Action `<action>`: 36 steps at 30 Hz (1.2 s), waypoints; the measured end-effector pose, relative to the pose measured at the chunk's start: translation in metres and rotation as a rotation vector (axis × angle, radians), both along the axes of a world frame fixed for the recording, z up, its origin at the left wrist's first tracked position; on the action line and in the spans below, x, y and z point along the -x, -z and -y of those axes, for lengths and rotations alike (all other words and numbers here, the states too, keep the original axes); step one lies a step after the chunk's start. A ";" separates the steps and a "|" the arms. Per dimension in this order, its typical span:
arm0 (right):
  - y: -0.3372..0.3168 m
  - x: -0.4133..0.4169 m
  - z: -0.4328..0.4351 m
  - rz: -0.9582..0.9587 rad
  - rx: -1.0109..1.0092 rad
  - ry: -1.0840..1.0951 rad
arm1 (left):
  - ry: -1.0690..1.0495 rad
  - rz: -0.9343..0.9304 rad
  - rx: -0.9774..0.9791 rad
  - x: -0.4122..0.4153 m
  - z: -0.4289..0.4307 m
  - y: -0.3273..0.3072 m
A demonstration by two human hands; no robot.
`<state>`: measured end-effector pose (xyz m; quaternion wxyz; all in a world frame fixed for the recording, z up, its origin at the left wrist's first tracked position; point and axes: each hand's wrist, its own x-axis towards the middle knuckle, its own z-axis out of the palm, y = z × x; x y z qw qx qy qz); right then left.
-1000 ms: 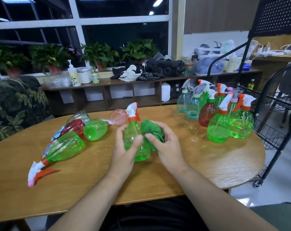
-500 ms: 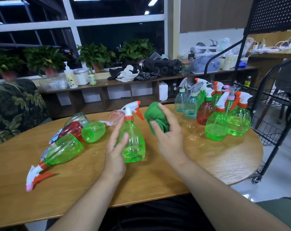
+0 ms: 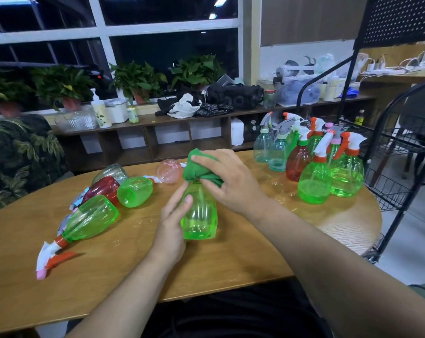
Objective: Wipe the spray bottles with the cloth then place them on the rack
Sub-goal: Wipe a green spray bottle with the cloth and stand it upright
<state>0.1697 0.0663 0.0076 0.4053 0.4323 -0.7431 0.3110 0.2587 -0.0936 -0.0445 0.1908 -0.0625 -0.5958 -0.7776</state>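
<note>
At table ctr, green bottle upright. L hand wraps its body; R hand clenches cloth over its top. Looks empty, so prob. light, thin plastic, slick, flexes. Best hold: ribbed waist or neck. Rack at 3 o'clock.

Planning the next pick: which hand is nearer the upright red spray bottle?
Right. The right hand is left of the red spray bottle; the left hand lies farther left.

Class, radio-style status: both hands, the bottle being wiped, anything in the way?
Left hand grips upright green plastic spray bottle. Right hand grips green cloth over its top. Standing bottles crowd the way to the black wire rack.
</note>
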 end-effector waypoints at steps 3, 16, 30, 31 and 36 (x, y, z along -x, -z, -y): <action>0.002 0.000 -0.001 0.099 0.173 0.055 | 0.049 -0.052 -0.014 -0.003 -0.003 -0.003; 0.004 -0.013 -0.009 0.576 0.462 -0.032 | 0.041 -0.069 -0.100 -0.005 0.004 -0.009; 0.000 -0.029 -0.013 0.880 0.449 -0.159 | 0.012 -0.034 -0.199 -0.003 0.010 -0.012; 0.003 -0.032 -0.016 0.900 0.469 -0.153 | -0.012 -0.040 -0.187 -0.002 0.011 -0.011; 0.015 -0.056 -0.026 0.990 0.643 -0.198 | -0.123 -0.107 0.013 0.002 0.003 -0.011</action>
